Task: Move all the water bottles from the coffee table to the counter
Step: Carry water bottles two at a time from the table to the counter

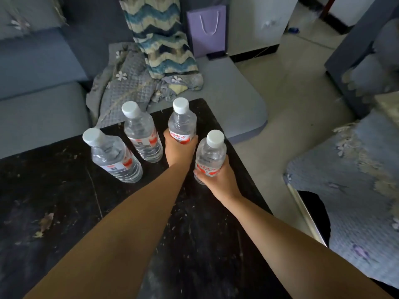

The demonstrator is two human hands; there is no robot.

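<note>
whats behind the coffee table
Behind the black coffee table sits a grey sofa with a crumpled quilted cover and a zigzag blanket. The floor between them is hidden by the tabletop.

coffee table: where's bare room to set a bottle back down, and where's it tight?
Free: the near half of the coffee table, between the forearms and its left edge, holding only small debris. Crowded: the far right corner, where two loose bottles stand close beside the left hand and right hand, each gripping a bottle.
</note>
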